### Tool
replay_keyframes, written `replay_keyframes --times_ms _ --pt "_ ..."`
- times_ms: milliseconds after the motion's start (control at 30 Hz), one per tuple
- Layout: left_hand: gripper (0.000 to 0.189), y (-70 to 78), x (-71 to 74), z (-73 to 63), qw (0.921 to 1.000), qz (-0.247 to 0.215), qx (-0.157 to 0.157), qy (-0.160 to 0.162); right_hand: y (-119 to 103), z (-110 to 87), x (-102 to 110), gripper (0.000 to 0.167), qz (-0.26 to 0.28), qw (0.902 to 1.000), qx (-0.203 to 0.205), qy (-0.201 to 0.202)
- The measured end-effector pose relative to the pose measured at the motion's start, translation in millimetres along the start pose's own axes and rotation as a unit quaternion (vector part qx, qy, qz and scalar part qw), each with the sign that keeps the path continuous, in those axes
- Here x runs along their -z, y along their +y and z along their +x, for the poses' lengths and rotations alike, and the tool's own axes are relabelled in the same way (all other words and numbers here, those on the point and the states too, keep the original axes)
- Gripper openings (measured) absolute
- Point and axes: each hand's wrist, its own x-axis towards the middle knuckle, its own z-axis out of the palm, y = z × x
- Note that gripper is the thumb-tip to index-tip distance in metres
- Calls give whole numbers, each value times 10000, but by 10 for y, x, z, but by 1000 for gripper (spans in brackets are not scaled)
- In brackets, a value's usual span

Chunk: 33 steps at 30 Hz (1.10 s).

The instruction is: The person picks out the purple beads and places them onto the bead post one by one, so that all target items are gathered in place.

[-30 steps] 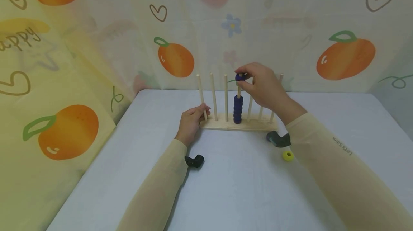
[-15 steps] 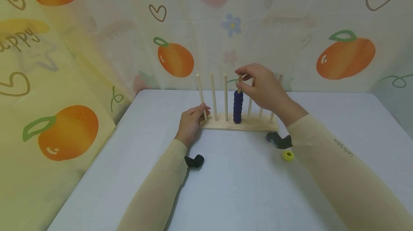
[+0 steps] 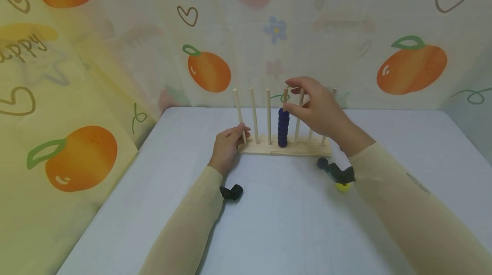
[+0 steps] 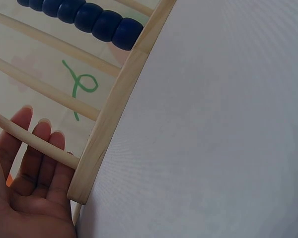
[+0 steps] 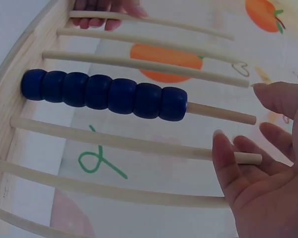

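A wooden peg rack (image 3: 284, 151) with a row of upright pegs stands on the table. Several dark blue beads (image 3: 282, 129) are stacked on its middle peg, and a short length of bare wood shows above them. My left hand (image 3: 226, 146) holds the rack's left end at the outermost peg (image 4: 39, 144), with fingers behind that peg in the left wrist view. Near the top of the beaded peg is my right hand (image 3: 322, 106), thumb and fingers spread apart with nothing between them. In the right wrist view, its fingers (image 5: 227, 158) lie beside the neighbouring peg's tip.
A yellow bead (image 3: 342, 188) lies on the white tabletop (image 3: 276, 223), partly covered by the black wrist device (image 3: 342, 174). Close by is a dark round thing (image 3: 322, 163). Another black device (image 3: 232, 192) is on the left wrist. A fruit-print curtain (image 3: 330, 61) hangs behind.
The top blue bead slid down its peg onto the stack. My right hand let go of it, spread its fingers and shifted slightly right. The left hand has stayed put.
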Motion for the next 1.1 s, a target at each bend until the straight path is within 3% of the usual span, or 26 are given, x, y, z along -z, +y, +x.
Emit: replay_keyframes --times_ms 567,1100 --pt "52 -8 3 1 10000 -27 -74 -24 111 -255 70 70 1075 9939 -234 -66" --pt "51 -28 11 8 10000 -8 -70 -44 240 -471 169 49 1830 9829 213 -61"
